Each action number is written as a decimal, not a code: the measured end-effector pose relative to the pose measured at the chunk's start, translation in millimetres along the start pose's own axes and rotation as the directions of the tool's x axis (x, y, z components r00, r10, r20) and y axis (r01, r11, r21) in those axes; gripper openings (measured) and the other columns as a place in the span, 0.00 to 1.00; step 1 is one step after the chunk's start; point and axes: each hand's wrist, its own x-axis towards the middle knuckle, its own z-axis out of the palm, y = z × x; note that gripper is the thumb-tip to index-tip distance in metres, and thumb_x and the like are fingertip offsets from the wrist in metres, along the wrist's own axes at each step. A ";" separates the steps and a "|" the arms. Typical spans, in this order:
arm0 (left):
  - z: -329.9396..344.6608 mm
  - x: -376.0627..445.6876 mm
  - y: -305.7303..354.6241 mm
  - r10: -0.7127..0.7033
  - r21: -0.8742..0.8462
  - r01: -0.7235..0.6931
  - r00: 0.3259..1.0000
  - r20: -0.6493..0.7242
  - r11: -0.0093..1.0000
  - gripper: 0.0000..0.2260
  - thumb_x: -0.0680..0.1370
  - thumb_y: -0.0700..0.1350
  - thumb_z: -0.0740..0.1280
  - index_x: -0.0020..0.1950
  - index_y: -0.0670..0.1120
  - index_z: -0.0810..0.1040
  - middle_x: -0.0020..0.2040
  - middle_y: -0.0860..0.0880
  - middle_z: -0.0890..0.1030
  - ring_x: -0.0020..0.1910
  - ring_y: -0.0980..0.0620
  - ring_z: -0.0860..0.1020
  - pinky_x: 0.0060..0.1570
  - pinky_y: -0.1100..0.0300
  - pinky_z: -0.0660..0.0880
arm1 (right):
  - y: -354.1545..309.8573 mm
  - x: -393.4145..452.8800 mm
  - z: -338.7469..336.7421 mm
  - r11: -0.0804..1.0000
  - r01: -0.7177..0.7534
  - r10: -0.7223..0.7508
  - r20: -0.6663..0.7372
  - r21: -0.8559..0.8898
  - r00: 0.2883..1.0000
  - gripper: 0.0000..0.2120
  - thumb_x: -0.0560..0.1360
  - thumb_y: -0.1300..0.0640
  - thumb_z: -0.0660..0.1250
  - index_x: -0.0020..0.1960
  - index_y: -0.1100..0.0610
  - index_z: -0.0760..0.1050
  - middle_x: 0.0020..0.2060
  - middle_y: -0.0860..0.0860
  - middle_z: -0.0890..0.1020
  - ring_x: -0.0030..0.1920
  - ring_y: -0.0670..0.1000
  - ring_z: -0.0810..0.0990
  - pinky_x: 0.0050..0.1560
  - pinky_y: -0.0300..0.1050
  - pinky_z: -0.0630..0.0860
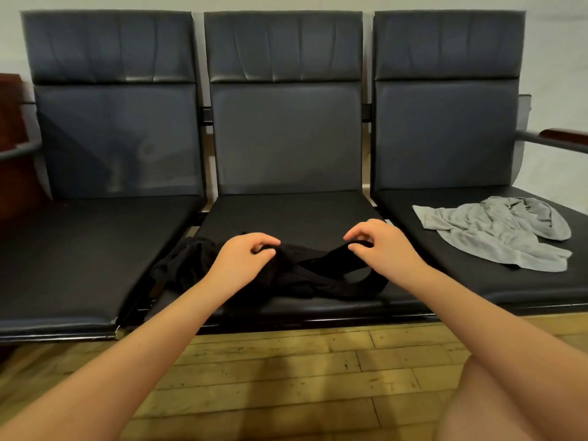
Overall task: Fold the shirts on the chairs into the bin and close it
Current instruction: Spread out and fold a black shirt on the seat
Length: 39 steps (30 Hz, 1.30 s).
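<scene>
Three dark padded chairs [283, 138] in a row, smooth creased upholstery, on a wooden plank floor [270, 370]. Grey shirt [496, 237] lies crumpled on the right seat, soft knit, well apart from the hands. Black shirt [286, 275] bunched at the middle seat's front edge, spilling toward the left gap. Left hand [245, 259] and right hand [378, 246] each pinch its fabric, fingers curled.
</scene>
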 end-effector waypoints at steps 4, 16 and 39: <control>9.0 2.8 -2.2 -0.124 -0.214 0.125 0.992 0.018 0.969 0.12 0.79 0.40 0.65 0.59 0.52 0.80 0.43 0.57 0.76 0.53 0.52 0.77 0.51 0.65 0.70 | -12.8 -8.9 8.0 0.988 -0.072 0.031 0.284 0.138 0.958 0.05 0.78 0.55 0.66 0.51 0.46 0.79 0.43 0.43 0.80 0.36 0.39 0.78 0.39 0.32 0.72; 3.5 10.2 -1.1 0.200 0.213 -0.218 0.974 0.102 0.952 0.09 0.78 0.49 0.67 0.58 0.54 0.80 0.50 0.57 0.74 0.50 0.60 0.74 0.56 0.64 0.70 | -3.4 -18.5 6.3 0.975 -0.124 0.045 0.382 0.185 0.923 0.06 0.77 0.52 0.68 0.53 0.45 0.80 0.47 0.40 0.80 0.48 0.37 0.79 0.46 0.27 0.72; -17.2 32.4 -17.9 -0.153 -0.500 -0.002 0.951 -0.268 0.866 0.08 0.81 0.43 0.61 0.54 0.49 0.80 0.49 0.51 0.82 0.51 0.52 0.80 0.52 0.54 0.78 | 1.2 -1.9 -5.9 0.933 -0.201 0.165 0.144 0.298 0.976 0.10 0.75 0.60 0.70 0.53 0.48 0.79 0.38 0.46 0.76 0.40 0.42 0.76 0.45 0.34 0.71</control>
